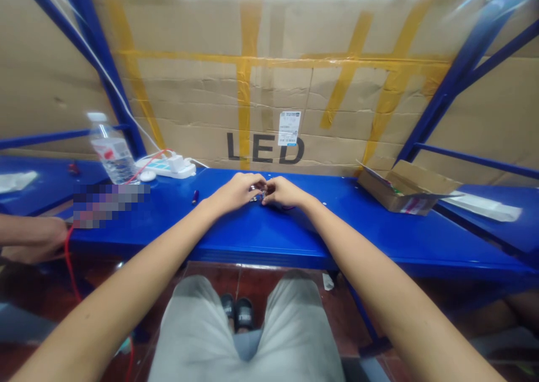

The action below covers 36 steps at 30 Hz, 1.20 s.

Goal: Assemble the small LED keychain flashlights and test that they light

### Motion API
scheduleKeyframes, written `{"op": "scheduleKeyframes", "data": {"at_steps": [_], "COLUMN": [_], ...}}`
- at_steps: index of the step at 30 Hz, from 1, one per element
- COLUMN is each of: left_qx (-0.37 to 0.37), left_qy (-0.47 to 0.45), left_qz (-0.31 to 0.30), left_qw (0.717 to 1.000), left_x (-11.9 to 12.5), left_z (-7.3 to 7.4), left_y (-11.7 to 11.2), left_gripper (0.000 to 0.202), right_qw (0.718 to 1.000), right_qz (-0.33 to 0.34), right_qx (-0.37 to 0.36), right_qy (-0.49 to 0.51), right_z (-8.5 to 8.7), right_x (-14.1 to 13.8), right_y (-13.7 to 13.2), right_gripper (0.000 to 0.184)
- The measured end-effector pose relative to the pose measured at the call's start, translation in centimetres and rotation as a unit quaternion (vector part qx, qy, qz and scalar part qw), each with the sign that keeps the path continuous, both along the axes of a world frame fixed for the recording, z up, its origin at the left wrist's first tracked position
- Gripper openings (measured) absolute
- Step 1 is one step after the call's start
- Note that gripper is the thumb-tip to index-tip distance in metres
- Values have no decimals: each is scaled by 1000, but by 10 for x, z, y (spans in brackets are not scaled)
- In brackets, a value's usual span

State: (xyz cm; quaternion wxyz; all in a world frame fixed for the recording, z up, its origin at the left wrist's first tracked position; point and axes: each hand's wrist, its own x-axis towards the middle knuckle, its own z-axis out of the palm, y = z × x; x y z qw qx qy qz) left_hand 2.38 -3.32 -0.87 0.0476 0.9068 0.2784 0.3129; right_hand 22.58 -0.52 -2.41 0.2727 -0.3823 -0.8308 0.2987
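Note:
Both my hands meet over the blue table [269,233], near its middle. Between their fingertips is a small shiny object [257,194], partly clear and partly dark, mostly hidden, so I cannot make out its kind. My left hand [239,191] has its fingers bent around the left side of it. From the other side my right hand [285,192] pinches it with thumb and fingers. A thin dark and reddish piece shows under the right hand. To the left of my left hand lies a small dark purple tube [195,197].
At the left stand a clear water bottle [113,155] and a white power strip [172,166] with cables. An open cardboard box [398,194] sits at the right. A large cardboard panel [189,101] closes off the back. Another person's hand [40,236] is at the far left.

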Motion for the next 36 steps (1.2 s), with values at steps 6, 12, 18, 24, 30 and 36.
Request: {"op": "scheduleKeyframes", "data": {"at_steps": [6, 12, 18, 24, 30, 36], "left_qx": [-104, -208, -343, -362, -362, -306], "left_qy": [-104, -266, -419, -473, -456, -340], "left_qz": [81, 75, 30, 9, 24, 19], "left_qw": [986, 938, 840, 803, 812, 889], "left_x": [6, 12, 18, 17, 16, 14], "left_z": [-8, -7, -6, -11, -19, -23], "left_y": [5, 17, 27, 24, 27, 24], "left_gripper": [20, 17, 24, 28, 25, 33], "right_qw": [1000, 987, 947, 943, 955, 980], "right_qz": [-14, -100, -220, -165, -165, -95], "right_qx": [2, 123, 103, 65, 87, 133], "right_qy": [25, -20, -209, -282, -230, 117], "right_z": [-1, 20, 30, 18, 16, 17], "right_x": [-5, 23, 64, 49, 42, 18], "right_y": [-2, -1, 6, 9, 8, -1], "right_gripper": [16, 19, 15, 16, 15, 2]}}
